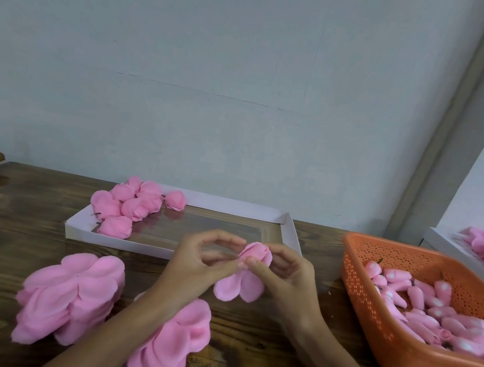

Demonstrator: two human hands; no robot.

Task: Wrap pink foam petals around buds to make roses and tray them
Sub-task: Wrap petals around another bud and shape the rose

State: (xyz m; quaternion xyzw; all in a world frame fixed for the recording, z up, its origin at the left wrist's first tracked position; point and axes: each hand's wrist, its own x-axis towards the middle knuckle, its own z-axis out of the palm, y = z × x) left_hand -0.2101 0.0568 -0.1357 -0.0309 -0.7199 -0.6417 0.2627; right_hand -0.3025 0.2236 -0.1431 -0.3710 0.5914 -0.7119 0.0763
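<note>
Above the middle of the dark wooden table [2,215], both hands hold a half-made rose [251,256], a pink foam bud standing up through a thin, lobed pink foam petal sheet. The sheet's loose lobes droop toward the near side. The left hand [200,262] pinches the sheet at the bud's base between thumb and forefinger, with its other fingers arched above. The right hand [287,276] curls thumb and fingers round the bud's right side.

The foam looks very light, soft and springy, so it probably bends at a touch, creases under a hard squeeze and tends to unfold when released. The best hold seems to be low down, where the lobes gather at the base, and not on the thin edges.

Two stacks of flat pink foam petal sheets [74,294] lie near left. Finished pink foam roses [134,205] sit in the far left corner of the shallow white cardboard tray [290,230]. Pale-tipped pink foam buds [432,313] fill the orange perforated plastic basket [357,276] at right.
</note>
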